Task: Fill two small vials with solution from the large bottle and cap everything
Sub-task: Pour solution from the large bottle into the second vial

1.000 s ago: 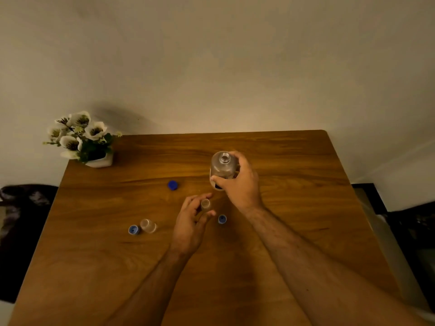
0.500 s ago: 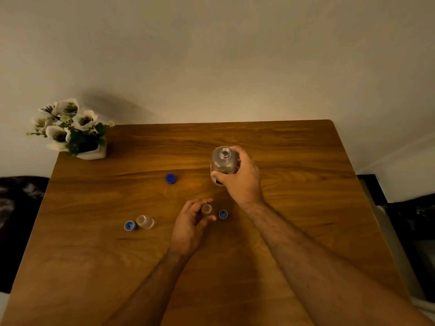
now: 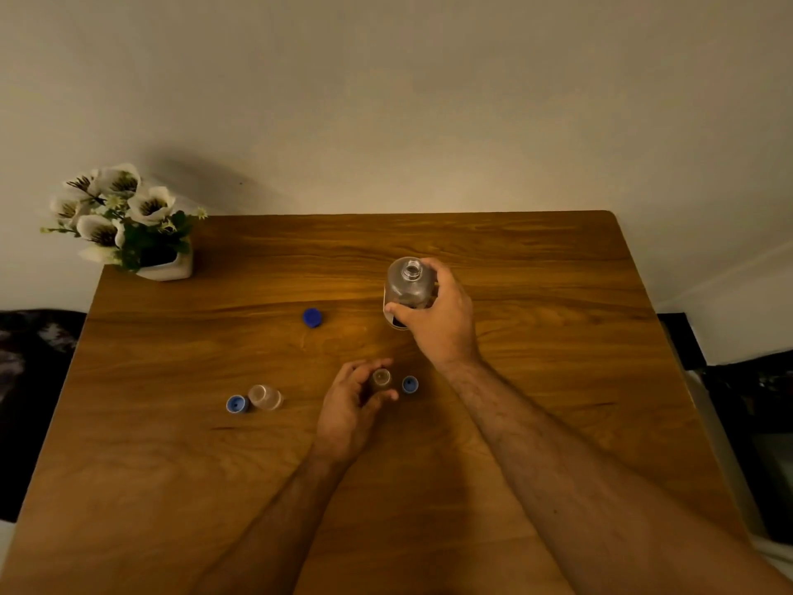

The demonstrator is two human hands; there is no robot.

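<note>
The large clear bottle (image 3: 408,282) stands open and upright at the table's middle back, with my right hand (image 3: 442,317) wrapped around its side. Near the table's centre my left hand (image 3: 349,405) holds a small open vial (image 3: 381,377) between thumb and fingers. A small blue cap (image 3: 410,384) lies just right of that vial. A second small vial (image 3: 265,397) stands open to the left, with another small blue cap (image 3: 237,404) touching its left side. The bottle's darker blue cap (image 3: 312,317) lies alone left of the bottle.
A white pot of white flowers (image 3: 128,227) stands at the far left corner of the wooden table (image 3: 558,337). A plain wall rises behind the table. Dark furniture shows beyond both side edges.
The view has shifted slightly. My left hand with the small vial has settled lower toward the table; my right hand still grips the large bottle in place.
</note>
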